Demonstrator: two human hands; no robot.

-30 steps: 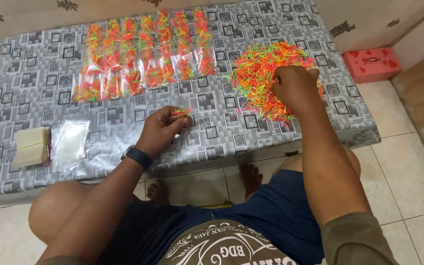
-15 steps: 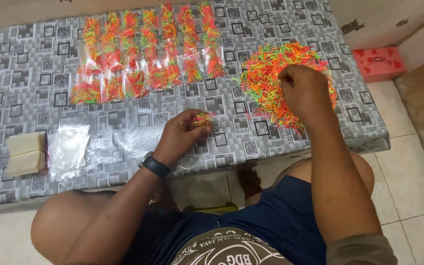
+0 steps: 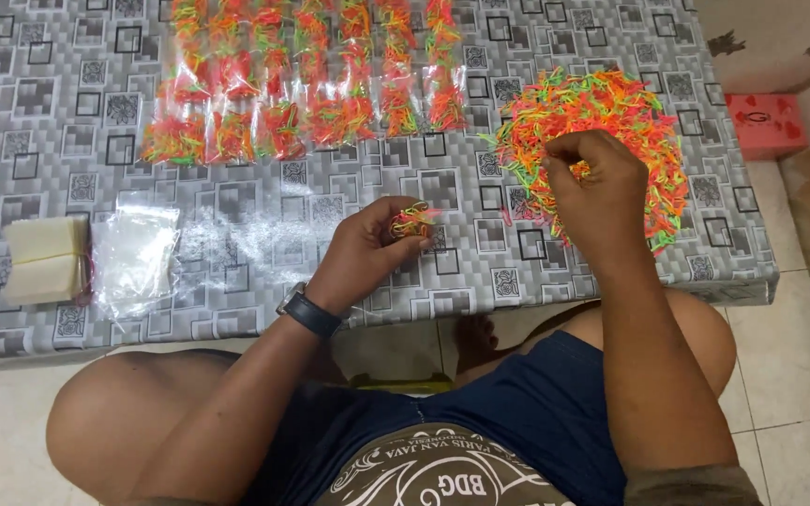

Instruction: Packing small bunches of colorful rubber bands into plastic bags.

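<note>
Two hands are busy over the low bench (image 3: 236, 281) with the grey squares on it. The left hand (image 3: 367, 248) is curled, and its fingers pinch a small bunch of bright rubber bands (image 3: 414, 221) just above the bench top. The right hand (image 3: 597, 187) sits on the big loose pile of rubber bands (image 3: 602, 112), off to the right of the left hand, with its fingertips pressed together as if picking a few bands out; what they grip is too small to see. It looks like the step of gathering bands into a little bunch. Beyond the left hand lie rows of clear packets (image 3: 311, 84) already filled with bands. Out past the left wrist lie a stack of empty clear bags (image 3: 133, 258) and a pale block (image 3: 44, 258). A good next move would need a soft pinch, so only a few bands lift and the pile does not scatter.
</note>
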